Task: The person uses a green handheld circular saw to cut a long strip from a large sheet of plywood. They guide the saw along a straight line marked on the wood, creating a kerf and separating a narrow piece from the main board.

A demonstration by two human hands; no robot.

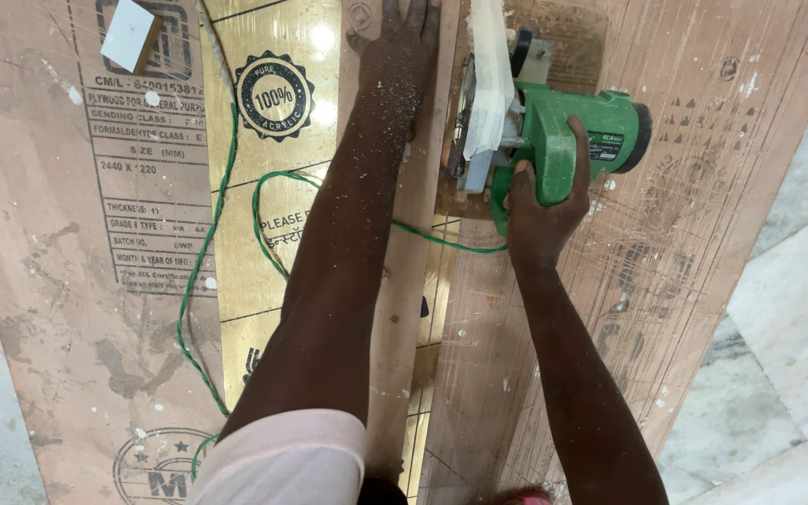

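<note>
right hand (542,210) grips green saw (568,136); left hand (396,58) flat on wood strip (402,281); round black seal (274,95) on gold sheet (278,196).

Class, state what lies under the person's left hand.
The left hand presses flat on a narrow wooden strip lying over a gold sheet. The strip beneath the palm is hidden.

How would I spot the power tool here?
Look at the big plywood sheet on the floor, then follow the right hand near its top edge. It grips a saw, the only bright green, boxy thing there.
</note>
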